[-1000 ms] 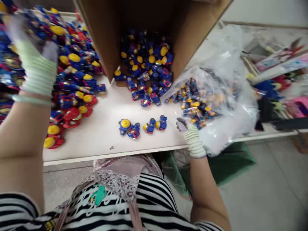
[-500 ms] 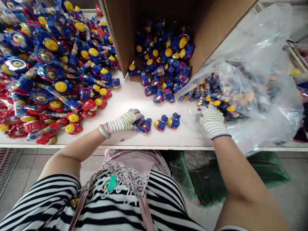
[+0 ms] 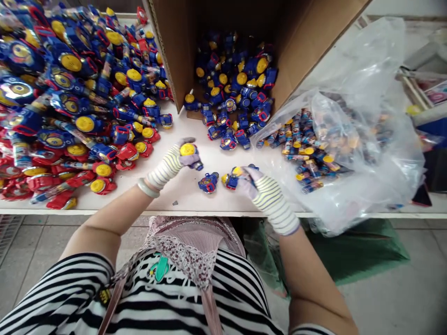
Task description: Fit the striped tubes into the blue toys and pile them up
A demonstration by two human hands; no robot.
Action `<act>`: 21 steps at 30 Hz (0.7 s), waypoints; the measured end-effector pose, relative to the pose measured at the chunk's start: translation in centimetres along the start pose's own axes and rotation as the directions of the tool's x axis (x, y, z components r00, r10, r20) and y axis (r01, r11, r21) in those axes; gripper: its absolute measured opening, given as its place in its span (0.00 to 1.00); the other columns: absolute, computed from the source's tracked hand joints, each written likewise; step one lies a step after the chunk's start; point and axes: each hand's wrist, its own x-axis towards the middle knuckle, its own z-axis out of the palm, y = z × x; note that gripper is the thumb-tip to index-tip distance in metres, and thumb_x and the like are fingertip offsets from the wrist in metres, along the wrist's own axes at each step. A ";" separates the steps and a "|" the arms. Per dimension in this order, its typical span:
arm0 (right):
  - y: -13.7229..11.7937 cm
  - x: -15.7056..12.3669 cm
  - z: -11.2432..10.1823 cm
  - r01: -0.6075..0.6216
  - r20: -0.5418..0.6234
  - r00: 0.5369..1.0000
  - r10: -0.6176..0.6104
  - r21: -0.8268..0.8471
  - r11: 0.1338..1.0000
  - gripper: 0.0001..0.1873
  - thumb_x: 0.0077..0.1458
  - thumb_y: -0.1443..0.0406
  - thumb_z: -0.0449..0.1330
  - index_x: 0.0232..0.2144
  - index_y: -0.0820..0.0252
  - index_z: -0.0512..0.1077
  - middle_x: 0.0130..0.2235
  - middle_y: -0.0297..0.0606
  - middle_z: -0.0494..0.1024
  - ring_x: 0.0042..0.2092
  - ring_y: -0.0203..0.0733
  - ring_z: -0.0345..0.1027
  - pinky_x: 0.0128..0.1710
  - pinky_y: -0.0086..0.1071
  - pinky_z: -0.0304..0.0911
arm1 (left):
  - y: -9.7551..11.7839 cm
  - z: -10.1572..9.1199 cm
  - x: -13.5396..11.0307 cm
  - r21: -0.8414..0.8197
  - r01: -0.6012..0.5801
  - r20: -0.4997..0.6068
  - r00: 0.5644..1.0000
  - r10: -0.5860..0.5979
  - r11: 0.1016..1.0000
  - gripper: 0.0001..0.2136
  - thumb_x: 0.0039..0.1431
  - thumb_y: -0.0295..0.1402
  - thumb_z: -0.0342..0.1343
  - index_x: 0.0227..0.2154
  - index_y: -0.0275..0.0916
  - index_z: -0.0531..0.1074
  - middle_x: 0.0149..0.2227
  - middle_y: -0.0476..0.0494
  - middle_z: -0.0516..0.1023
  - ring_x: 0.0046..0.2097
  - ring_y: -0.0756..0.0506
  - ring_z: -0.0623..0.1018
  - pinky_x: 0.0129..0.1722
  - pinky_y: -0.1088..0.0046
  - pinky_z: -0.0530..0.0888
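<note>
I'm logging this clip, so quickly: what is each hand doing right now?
Left hand: closed, holding a blue toy with a yellow disc.
Right hand: closed on a second blue toy.

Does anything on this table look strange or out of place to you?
One small thing stands out: a grey speck on the white table, near its front edge, below the left hand that holds a blue toy. It looks unlike the toys, but is too small to identify.
</note>
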 end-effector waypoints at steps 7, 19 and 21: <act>-5.8 2.2 3.7 0.013 0.118 0.993 0.018 -0.257 0.966 0.24 0.67 0.55 0.53 0.57 0.62 0.72 0.49 0.53 0.81 0.47 0.55 0.76 0.48 0.43 0.68 | 1.4 4.5 -0.2 -0.112 -0.123 -0.066 0.991 0.116 0.986 0.22 0.54 0.36 0.66 0.49 0.39 0.67 0.38 0.47 0.74 0.34 0.51 0.75 0.36 0.74 0.77; -5.6 1.2 6.6 -0.312 0.342 0.936 0.085 0.691 0.652 0.33 0.62 0.38 0.42 0.29 0.56 0.70 0.20 0.32 0.64 0.19 0.36 0.52 0.21 0.30 0.55 | 2.0 3.7 -1.3 -0.004 -0.279 0.111 0.954 0.277 0.960 0.29 0.53 0.38 0.69 0.56 0.41 0.66 0.39 0.45 0.75 0.36 0.48 0.76 0.39 0.69 0.78; -5.8 1.3 6.6 -0.356 0.375 0.922 0.096 0.723 0.592 0.34 0.61 0.36 0.42 0.31 0.56 0.70 0.20 0.31 0.64 0.19 0.35 0.50 0.19 0.29 0.52 | 1.9 3.4 -1.0 0.009 -0.266 0.148 0.954 0.262 0.964 0.30 0.51 0.36 0.71 0.56 0.41 0.66 0.38 0.46 0.75 0.35 0.48 0.76 0.38 0.69 0.77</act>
